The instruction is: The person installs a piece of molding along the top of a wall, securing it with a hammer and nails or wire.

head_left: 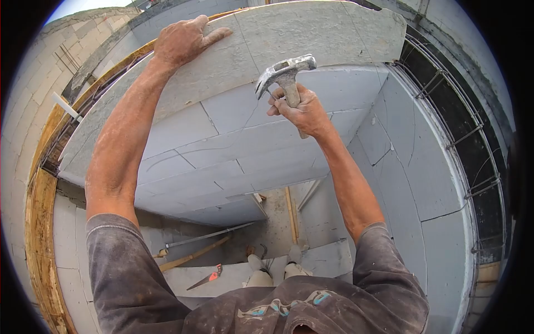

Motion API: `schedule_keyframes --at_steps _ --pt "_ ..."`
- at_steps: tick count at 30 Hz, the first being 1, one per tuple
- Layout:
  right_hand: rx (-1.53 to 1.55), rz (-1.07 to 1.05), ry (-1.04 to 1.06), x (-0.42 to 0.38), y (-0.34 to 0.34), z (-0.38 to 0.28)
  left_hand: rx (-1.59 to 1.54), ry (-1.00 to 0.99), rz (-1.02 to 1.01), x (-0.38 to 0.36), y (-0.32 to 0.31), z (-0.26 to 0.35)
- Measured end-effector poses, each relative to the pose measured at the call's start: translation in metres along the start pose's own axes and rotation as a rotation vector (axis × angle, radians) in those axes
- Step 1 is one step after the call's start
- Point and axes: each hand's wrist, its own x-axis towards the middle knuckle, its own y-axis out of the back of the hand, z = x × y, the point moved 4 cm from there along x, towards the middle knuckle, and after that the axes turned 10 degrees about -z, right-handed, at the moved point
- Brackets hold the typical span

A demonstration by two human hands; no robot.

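My left hand [186,40] rests on the upper edge of a grey block wall top [311,33], with its fingers spread. My right hand [300,111] grips a claw hammer [288,75] by its handle, its dusty metal head raised in front of the wall. Between the fingers of that hand and the hammer's claw there is something thin, too small to name. The hammer head does not touch the wall top.
Rebar [470,133] runs along the right wall's top. Wooden boards [41,239] edge the left side. Below lie a red-handled saw [213,276], a wooden plank [194,254], a long metal bar [211,234] and an upright timber [291,214]. My feet stand on a pale surface.
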Motion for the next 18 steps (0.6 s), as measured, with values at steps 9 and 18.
schedule_keyframes --at_steps 9,18 --pt "-0.281 -0.024 0.018 0.005 -0.020 0.012 0.044 -0.089 -0.016 0.008 -0.001 0.004" --pt "-0.255 0.296 0.153 0.019 -0.024 0.031 0.018 -0.094 0.039 0.014 -0.003 -0.002"
